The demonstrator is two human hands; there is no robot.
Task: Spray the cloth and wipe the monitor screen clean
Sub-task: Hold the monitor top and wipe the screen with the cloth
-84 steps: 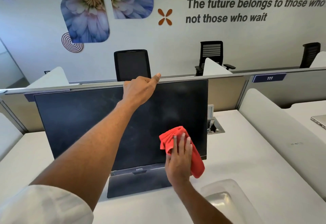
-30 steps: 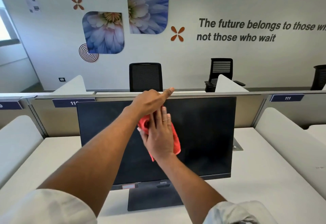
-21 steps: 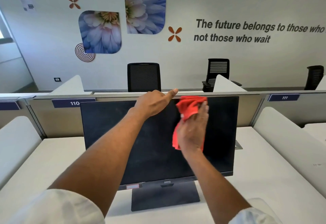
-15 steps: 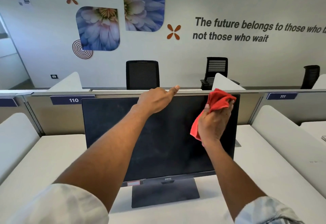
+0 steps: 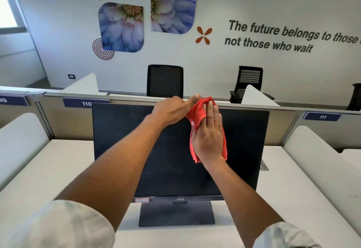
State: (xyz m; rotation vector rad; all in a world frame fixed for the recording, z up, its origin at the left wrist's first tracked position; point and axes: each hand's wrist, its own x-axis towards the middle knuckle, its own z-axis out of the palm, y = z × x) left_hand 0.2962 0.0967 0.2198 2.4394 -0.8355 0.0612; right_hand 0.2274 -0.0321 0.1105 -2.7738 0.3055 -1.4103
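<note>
A black monitor [image 5: 121, 140] with a dark screen stands on a white desk [image 5: 64, 171]. My left hand [image 5: 172, 111] grips the monitor's top edge near its middle, fingers curled over the back. My right hand [image 5: 210, 136] lies flat with fingers pointing up and presses a red cloth [image 5: 199, 109] against the upper middle of the screen, just right of my left hand. The cloth's top reaches the monitor's upper edge. No spray bottle is in view.
A grey partition [image 5: 283, 109] with number plates runs behind the monitor. Rounded white dividers [image 5: 320, 158] flank the desk on both sides. Black office chairs [image 5: 165, 79] stand beyond the partition by the decorated wall.
My right hand has slid the red cloth left from the screen's upper right corner to the upper middle, and now lies flat. My left hand stays on the top edge.
</note>
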